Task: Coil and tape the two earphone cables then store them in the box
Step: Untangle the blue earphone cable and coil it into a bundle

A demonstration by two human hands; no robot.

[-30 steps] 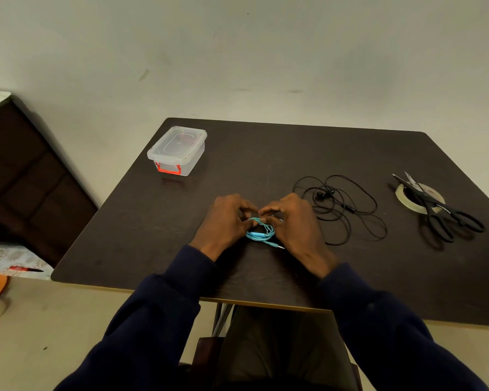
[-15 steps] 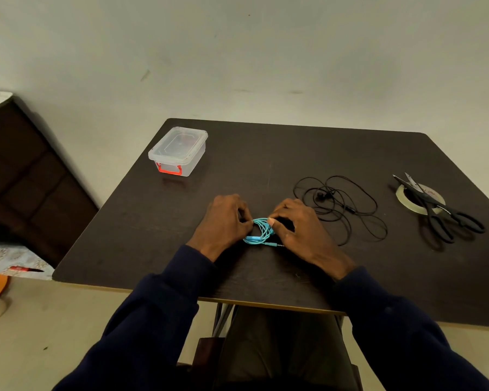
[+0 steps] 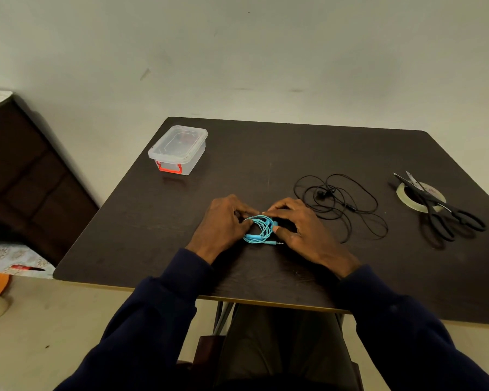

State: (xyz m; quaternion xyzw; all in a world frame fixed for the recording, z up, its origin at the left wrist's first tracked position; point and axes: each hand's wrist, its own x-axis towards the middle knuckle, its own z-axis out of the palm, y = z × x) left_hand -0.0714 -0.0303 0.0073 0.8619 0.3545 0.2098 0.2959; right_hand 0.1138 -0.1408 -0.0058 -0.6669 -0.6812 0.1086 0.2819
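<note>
A dark brown wooden table (image 3: 266, 153) stands against a plain pale wall, seen from above by the person seated at its near edge. Both forearms, in dark navy sleeves, reach onto the tabletop.

At the middle of the table, the left hand (image 3: 223, 221) and the right hand (image 3: 302, 230) meet around a light blue earphone cable (image 3: 260, 230), gathered into a small loose coil that rests on the surface. The left hand's fingers are curled in, pinching the coil's left side. The right hand's thumb and curled fingers hold its right side. The cable's metal plug (image 3: 278, 243) sticks out toward the right, just below the right thumb.

Just beyond the right hand lies a black earphone cable (image 3: 342, 204), spread in untidy loops, touched by neither hand.

Farther right, near the table's edge, black scissors (image 3: 446, 213) lie across a roll of clear tape (image 3: 407, 197).

At the far left corner sits a small clear plastic box (image 3: 178, 149) with its lid on and a red latch (image 3: 169, 168) facing the viewer.
</note>
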